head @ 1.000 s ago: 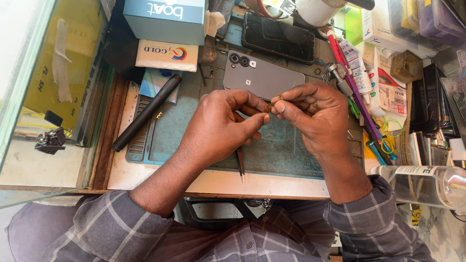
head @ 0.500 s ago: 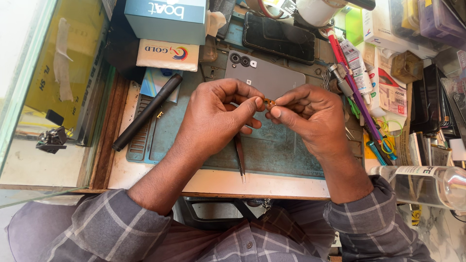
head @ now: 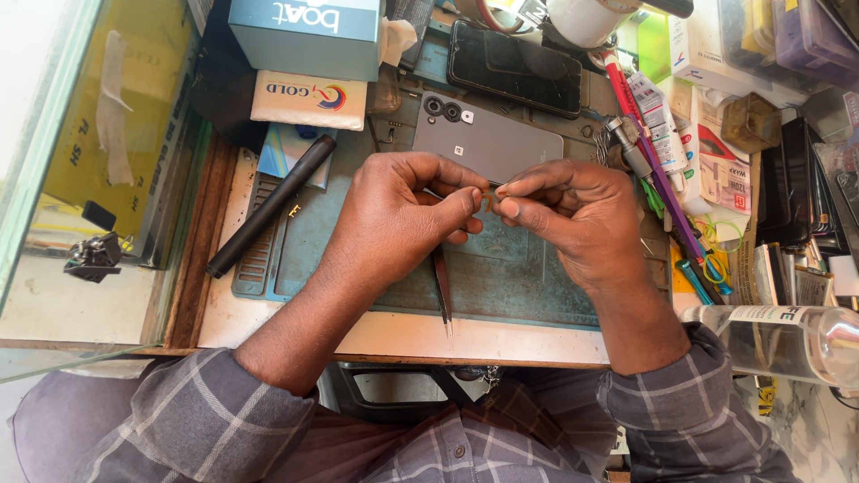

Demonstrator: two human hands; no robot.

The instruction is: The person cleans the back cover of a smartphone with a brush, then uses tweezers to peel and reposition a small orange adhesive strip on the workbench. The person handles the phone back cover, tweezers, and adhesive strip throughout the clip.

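— Two hands meet over the mat, yours: what sits between them?

— Your left hand [head: 394, 219] and right hand [head: 573, 219] come together fingertip to fingertip above the teal work mat [head: 501, 286]. You pinch a tiny part [head: 490, 195] between thumb and forefinger of both hands; it is too small to tell what it is. Your other fingers curl loosely.

— And the tweezers?

— You keep the tweezers [head: 443, 295] tucked under your left palm, their tip pointing down toward the near edge of the mat. How firmly you grip them I cannot tell.

— Where is the phone?

— A grey phone [head: 488, 139] lies back up on the mat just beyond your knuckles, camera lenses to the left. A second, dark phone [head: 514, 67] lies screen up farther back.

— Anything else near you?

— A black pen-like tool [head: 273, 204] lies slantwise across the mat's left edge. A teal box [head: 309, 36] stands at the back left, and a clear bottle [head: 787, 340] lies on its side by your right sleeve.
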